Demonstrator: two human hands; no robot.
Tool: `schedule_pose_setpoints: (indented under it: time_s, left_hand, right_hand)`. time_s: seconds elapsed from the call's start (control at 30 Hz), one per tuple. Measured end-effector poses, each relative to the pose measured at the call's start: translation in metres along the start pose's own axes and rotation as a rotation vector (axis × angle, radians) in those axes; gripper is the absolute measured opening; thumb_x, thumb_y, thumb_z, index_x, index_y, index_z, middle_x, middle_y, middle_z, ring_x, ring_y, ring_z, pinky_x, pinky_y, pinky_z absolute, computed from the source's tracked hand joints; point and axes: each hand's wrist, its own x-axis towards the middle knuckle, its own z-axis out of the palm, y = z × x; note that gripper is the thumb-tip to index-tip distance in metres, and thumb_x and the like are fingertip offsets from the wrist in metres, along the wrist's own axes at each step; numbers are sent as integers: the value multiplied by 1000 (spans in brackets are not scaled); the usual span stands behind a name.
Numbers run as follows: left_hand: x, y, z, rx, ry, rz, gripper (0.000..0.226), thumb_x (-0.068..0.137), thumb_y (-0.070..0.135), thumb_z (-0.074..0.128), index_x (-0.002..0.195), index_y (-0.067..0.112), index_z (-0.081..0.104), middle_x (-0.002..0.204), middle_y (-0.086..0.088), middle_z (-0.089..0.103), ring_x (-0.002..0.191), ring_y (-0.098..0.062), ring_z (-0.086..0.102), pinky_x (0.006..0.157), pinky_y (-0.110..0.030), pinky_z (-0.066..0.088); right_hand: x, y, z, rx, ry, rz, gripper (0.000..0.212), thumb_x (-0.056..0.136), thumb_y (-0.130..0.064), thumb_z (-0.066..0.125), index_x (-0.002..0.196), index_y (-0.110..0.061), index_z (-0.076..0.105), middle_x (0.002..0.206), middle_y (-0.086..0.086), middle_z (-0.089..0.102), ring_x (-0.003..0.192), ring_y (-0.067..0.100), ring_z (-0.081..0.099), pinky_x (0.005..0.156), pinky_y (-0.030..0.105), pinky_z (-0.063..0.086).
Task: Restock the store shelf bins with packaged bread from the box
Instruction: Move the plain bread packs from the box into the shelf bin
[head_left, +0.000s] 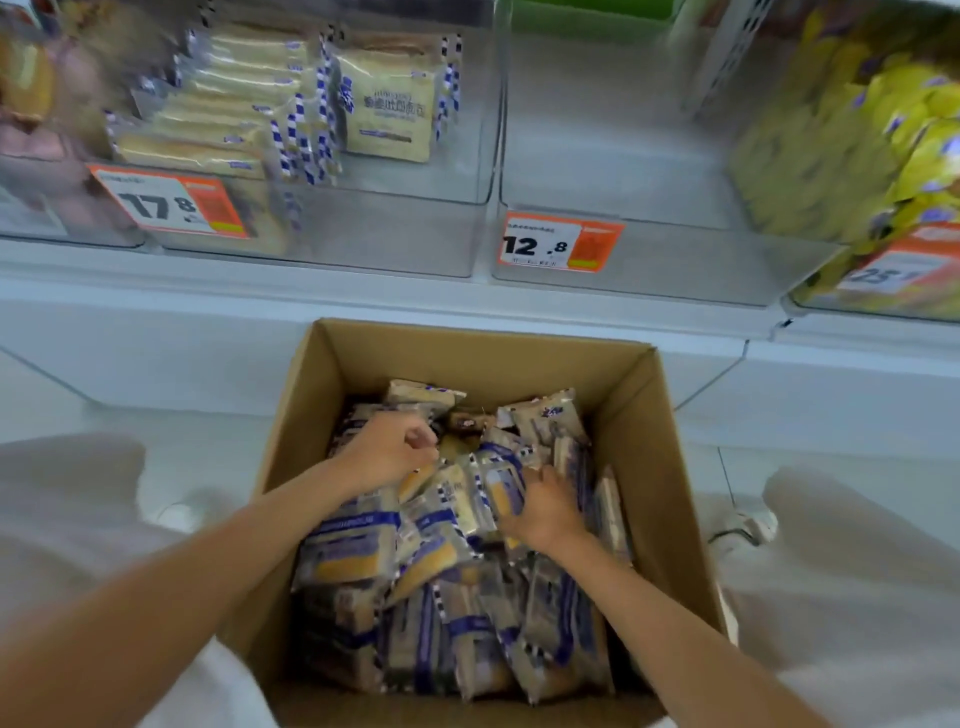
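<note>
The packaged bread (358, 551) lies heaped in the open cardboard box (641, 415), blue-and-white packets piled at all angles and filling most of it. Both bare arms reach down into the box. The left grip (389, 452) is in the far left part of the box, fingers curled down among the top packets; blur hides whether it grasps one. The right grip (543, 512) is near the middle of the box, clenched round a packet (500, 491) with a yellow window.

The box stands on the pale floor (208, 457). Above and beyond the box runs a white shelf (260, 296) with clear bins. The bin (363, 234) beyond the box's left corner holds matching bread packs (389, 104) and bears a price tag (166, 205) reading 17.8. The bin (675, 260) beyond the box's right corner bears a tag (560, 241) reading 12.8. Farther right of the box are yellow packets (831, 150).
</note>
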Motion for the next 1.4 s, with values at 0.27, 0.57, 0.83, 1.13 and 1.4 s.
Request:
schedule_pose_setpoints:
  time_s: [0.27,0.57,0.83,1.13,1.4]
  left_hand:
    - [-3,27,4,-113,-52,-21,50,95,29,63,142,23,47,142,3,50,124,-14,52,98,-30,45]
    - [-16,41,-6,-351,-53,-45,37,80,46,76,108,22,67,103,-5,74,94,-26,72,84,-49,58]
    - [-25,17,-41,-569,-88,-151,26,89,24,71,114,18,67,104,-2,76,93,-16,72,83,-36,58]
    - [-35,-19,-53,-664,167,-183,23,92,28,68,113,23,66,104,1,75,96,-20,72,84,-38,56]
    - [-30,-9,-52,-678,306,-148,22,93,25,67,114,21,65,104,2,73,90,-11,69,65,-24,50]
  right_hand:
    - [-16,16,-84,964,-155,15,24,81,-10,62,103,0,67,92,16,60,82,28,58,69,34,45]
    - [-50,-22,-108,995,-185,-254,39,87,-34,72,120,-14,67,114,6,72,107,22,68,101,46,49]
    - [-23,-43,-94,1166,-123,-148,39,93,-43,60,120,-15,67,114,6,72,107,22,67,96,34,53]
    - [-12,-50,-17,550,-300,44,23,93,-30,66,88,-7,62,82,20,52,78,24,59,68,37,41]
    - [-17,-33,-70,843,-128,-2,18,92,-13,65,109,-12,60,111,10,67,101,27,67,95,48,53]
